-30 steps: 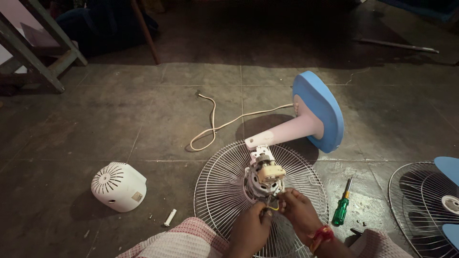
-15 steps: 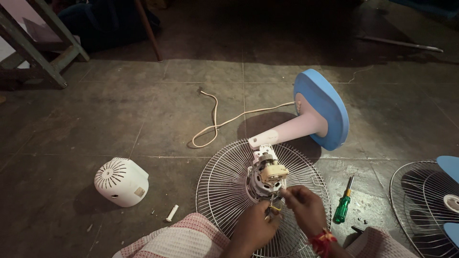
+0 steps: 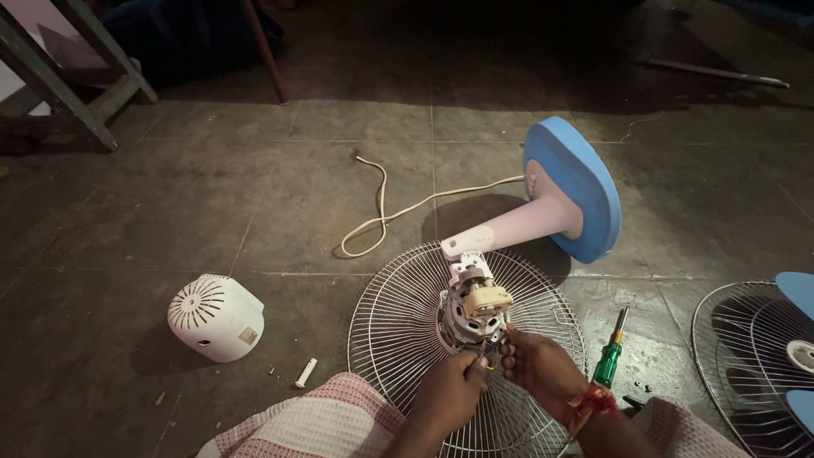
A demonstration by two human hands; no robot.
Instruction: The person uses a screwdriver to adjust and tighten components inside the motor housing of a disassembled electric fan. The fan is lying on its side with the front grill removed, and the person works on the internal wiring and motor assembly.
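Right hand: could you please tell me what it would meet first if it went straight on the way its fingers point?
Probably the exposed fan motor, just beyond the right hand; depth is unclear.

Both hands are bare, the left hand and the right hand. Behind the right fingers, a red and orange thread band circles the wrist. Below both wrists lies red-and-white checked cloth over the knees.
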